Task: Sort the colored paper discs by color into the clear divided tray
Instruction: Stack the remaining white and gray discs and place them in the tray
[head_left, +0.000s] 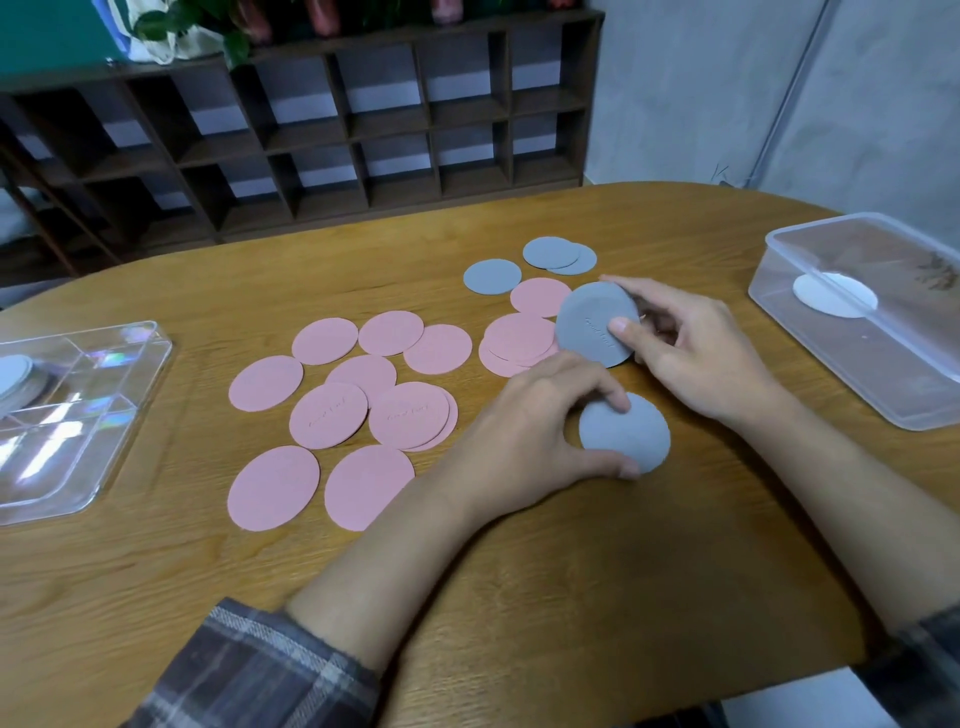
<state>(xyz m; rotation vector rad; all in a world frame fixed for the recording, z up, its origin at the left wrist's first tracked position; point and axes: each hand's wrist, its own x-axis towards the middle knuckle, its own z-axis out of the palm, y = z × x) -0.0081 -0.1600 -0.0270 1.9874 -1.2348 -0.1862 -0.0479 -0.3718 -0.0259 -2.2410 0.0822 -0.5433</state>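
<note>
Several pink discs (327, 414) lie spread over the middle of the wooden table. More pink discs (519, 338) are piled near my hands. My right hand (691, 348) pinches a grey disc (592, 325), tilted up off the table. My left hand (535, 431) grips another grey disc (631, 436) between thumb and fingers. Three grey discs (492, 277) lie farther back, two of them overlapping. The clear divided tray (78, 457) stands at the left edge, with grey discs (13, 375) stacked in its far left compartment.
A clear plastic box (883, 374) at the right holds a white disc (836, 296). A dark wooden cubby shelf (363, 130) stands behind the table. The table's curved front edge runs close to my forearms.
</note>
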